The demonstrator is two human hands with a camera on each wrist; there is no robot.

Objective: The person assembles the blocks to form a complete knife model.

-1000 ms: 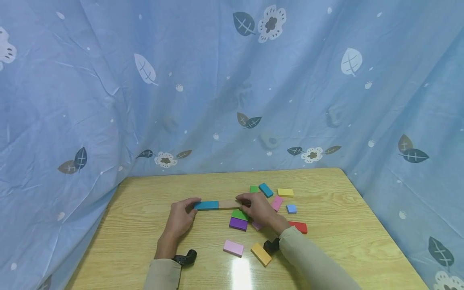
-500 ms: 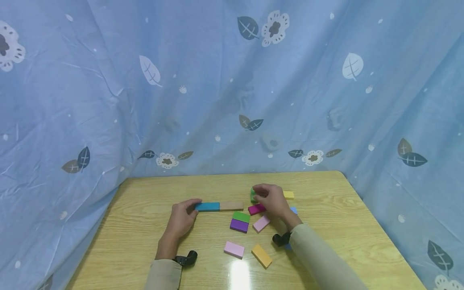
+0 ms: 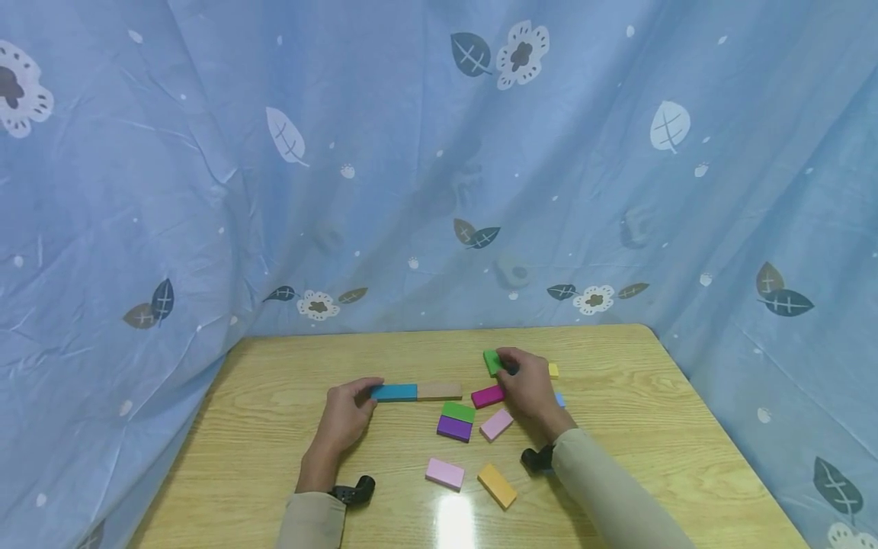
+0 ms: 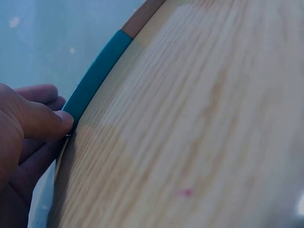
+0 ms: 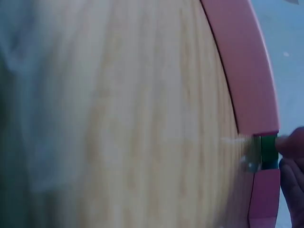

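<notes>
My left hand (image 3: 345, 415) pinches the left end of a flat blue block (image 3: 395, 393) between thumb and fingers. In the left wrist view, the thumb lies on that blue block (image 4: 97, 76). A bare wooden block (image 3: 440, 391) continues the row, end to end with it. At the back right, my right hand (image 3: 530, 385) grips the near right end of a green block (image 3: 491, 363), part of which the fingers hide. The right wrist view has thumb and finger at the green block (image 5: 269, 148), between a pink block (image 5: 244, 66) and a magenta one (image 5: 264, 194).
A magenta block (image 3: 488, 396) and a pink block (image 3: 497, 425) lie beside the right hand. Another green block (image 3: 458, 412) touches a purple one (image 3: 454, 428). Nearer are a light pink block (image 3: 445, 473) and an orange block (image 3: 497, 486). Yellow (image 3: 553, 370) peeks out behind the hand.
My right hand has left the wooden block and moved right and back to the green block, which has shifted slightly right and turned. My left hand stays at the blue block.
</notes>
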